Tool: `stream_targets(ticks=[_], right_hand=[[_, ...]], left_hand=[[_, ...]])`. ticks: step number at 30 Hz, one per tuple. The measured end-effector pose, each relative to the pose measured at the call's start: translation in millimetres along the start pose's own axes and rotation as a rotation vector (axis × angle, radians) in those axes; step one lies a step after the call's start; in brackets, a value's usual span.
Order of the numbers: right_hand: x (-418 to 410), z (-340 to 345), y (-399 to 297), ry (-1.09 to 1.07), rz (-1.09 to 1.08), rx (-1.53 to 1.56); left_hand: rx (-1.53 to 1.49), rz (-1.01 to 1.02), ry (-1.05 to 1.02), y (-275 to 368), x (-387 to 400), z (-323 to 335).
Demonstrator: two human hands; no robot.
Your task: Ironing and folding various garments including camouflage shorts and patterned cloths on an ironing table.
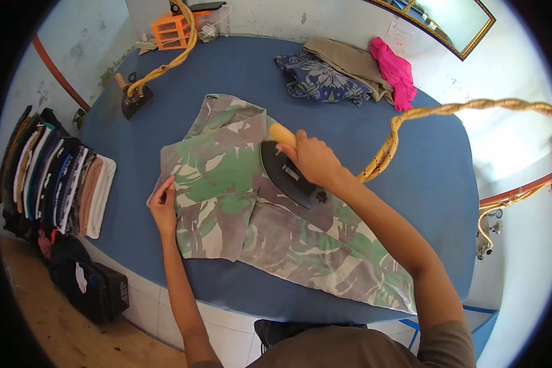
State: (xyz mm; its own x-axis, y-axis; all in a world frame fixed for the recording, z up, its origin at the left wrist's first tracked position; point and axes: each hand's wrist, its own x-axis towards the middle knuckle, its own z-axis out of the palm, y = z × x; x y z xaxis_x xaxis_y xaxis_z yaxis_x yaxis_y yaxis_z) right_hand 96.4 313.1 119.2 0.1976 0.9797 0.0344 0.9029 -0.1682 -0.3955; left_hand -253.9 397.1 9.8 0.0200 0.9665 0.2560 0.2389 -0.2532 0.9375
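A camouflage-patterned garment [221, 170] in green, brown and cream lies spread over the blue-covered table [423, 202] before me. My right hand [315, 158] grips the pale yellow handle of a black electric iron [283, 172]. The iron's soleplate rests on the garment's upper right part, its tip hidden from clear view by the dark body. From the iron a twisted yellow cord [391, 142] runs off to the right. At the garment's left edge, my left hand [164, 204] pinches the fabric between thumb and fingers.
A second iron [137, 99] stands at the back left on its own yellow cord. Folded clothes [60, 175] are stacked at the left. Behind lie a blue patterned cloth [322, 80], brown trousers [345, 60] and a pink cloth [395, 73]. An orange drawer unit [171, 32] is near the wall.
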Motion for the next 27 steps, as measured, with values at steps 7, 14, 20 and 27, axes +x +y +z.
stream_targets(ticks=[7,14,20,27], right_hand=[[81,0,5,0.083,0.052,-0.028],[167,-6,-12,0.113,0.046,0.052],[127,-1,6,0.057,0.133,0.123],[-55,-16,11,-0.165,0.033,0.118]], left_hand=[[0.003,0.023,0.062,0,-1,3],[0.15,0.034,0.075,7,-1,8],[0.592,0.539,0.018,88,27,78],[0.48,0.392,-0.435,70,94,161]])
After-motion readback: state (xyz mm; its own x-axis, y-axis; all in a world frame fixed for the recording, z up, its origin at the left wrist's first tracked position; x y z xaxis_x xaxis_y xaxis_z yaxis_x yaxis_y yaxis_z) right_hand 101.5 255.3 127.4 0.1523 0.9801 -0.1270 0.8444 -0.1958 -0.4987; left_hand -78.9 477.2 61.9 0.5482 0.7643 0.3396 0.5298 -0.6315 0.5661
